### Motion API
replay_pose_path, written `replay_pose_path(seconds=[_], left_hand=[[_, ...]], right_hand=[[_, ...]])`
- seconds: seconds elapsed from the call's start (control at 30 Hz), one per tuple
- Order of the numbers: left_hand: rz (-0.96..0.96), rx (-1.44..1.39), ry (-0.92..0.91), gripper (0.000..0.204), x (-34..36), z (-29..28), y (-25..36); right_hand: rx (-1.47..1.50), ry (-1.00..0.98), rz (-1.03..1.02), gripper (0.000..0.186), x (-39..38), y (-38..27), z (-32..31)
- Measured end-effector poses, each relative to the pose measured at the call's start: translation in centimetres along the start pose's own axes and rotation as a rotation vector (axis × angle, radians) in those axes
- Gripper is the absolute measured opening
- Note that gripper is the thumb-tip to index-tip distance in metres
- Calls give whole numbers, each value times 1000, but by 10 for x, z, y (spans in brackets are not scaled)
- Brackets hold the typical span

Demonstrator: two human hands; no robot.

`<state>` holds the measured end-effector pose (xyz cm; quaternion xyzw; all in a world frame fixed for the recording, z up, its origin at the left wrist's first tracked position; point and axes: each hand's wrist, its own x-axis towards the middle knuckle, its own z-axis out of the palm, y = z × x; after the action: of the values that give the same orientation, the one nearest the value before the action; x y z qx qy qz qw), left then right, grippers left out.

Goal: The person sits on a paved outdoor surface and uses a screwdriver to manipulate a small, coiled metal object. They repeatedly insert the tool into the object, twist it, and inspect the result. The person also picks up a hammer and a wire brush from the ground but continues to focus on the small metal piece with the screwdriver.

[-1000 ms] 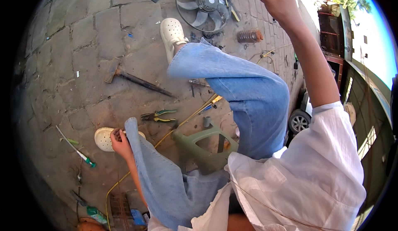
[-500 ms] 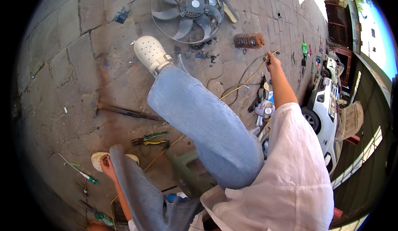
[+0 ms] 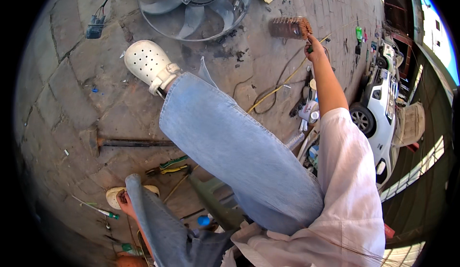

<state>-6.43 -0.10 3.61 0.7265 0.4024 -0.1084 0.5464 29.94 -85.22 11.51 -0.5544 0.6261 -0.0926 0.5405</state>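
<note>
My right hand (image 3: 315, 50) reaches far out, its fingers closed round something small and dark green. Its fingertips are at the rust-coloured, ridged end of a dark brown cylinder-like object (image 3: 286, 28) lying on the paving; I cannot tell whether they touch it. My left hand (image 3: 125, 203) is low at the left, beside my trouser leg and over a cream shoe. Its fingers are curled in, and what they hold, if anything, is hidden. Ahead of my other cream clog (image 3: 147, 63) lies a black radiator fan (image 3: 194, 20).
A hammer (image 3: 136, 143) and green-and-yellow pliers (image 3: 173, 164) lie left of my leg, with a screwdriver (image 3: 106, 213) beyond. A yellow cable (image 3: 290, 79) crosses the paving. Containers (image 3: 310, 111) stand below my right arm. White cars (image 3: 376, 109) are parked at the right.
My right hand has moved up to the brown object's ridged end. The view has shifted, so the fan sits higher and further left. My left hand stays by the trouser leg.
</note>
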Motion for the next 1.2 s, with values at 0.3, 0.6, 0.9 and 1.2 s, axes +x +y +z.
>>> replay_pose_path(seconds=[0.3, 0.6, 0.9, 1.2], left_hand=[[-17, -11, 2, 5, 1, -2, -9], [-55, 177, 156, 12, -11, 18, 48], [84, 285, 244, 17, -23, 16, 48], [373, 478, 173, 17, -39, -5, 39]], right_hand=[[76, 5, 46, 13, 8, 4, 3], [-542, 201, -1285, 25, -118, 66, 8], [-1205, -1528, -1557, 25, -440, 157, 215], [-1835, -2184, -1782, 28, -545, 322, 250]])
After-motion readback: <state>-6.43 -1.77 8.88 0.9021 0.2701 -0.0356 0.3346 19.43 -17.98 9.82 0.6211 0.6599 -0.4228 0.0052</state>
